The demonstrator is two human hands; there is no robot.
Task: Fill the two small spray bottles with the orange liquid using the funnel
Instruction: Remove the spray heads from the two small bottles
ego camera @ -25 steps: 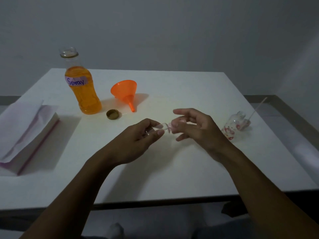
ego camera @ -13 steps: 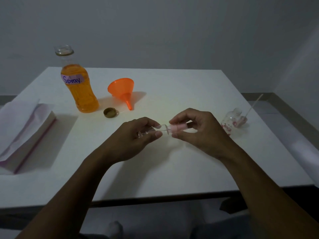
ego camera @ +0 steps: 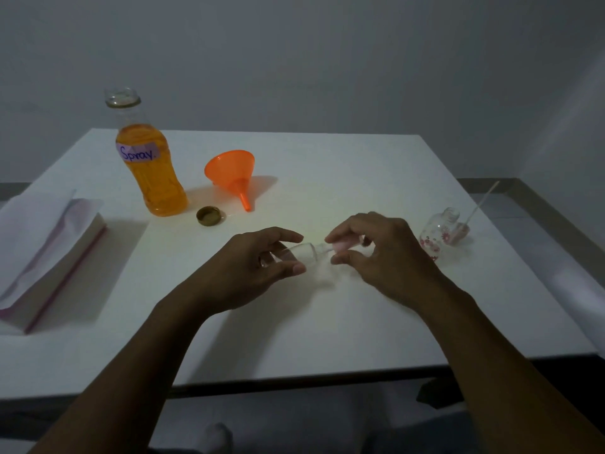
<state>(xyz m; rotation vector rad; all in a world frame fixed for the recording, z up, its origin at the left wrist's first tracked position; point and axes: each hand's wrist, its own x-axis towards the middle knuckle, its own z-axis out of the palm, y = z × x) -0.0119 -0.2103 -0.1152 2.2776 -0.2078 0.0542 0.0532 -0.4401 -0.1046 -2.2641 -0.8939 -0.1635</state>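
clear plastic, the small spray bottle (ego camera: 302,253) lies sideways between your hands, just above the table (ego camera: 327,322); its long axis runs left to right. your left hand (ego camera: 258,263) is closed around the body, and your right hand (ego camera: 376,247) pinches the pink spray cap (ego camera: 343,245) at the neck end. so the cap likely comes off to your right, along that axis. the other bottle (ego camera: 437,231) lies uncapped off to your right; the funnel (ego camera: 234,173) and orange liquid bottle (ego camera: 152,168) wait farther back on your left.
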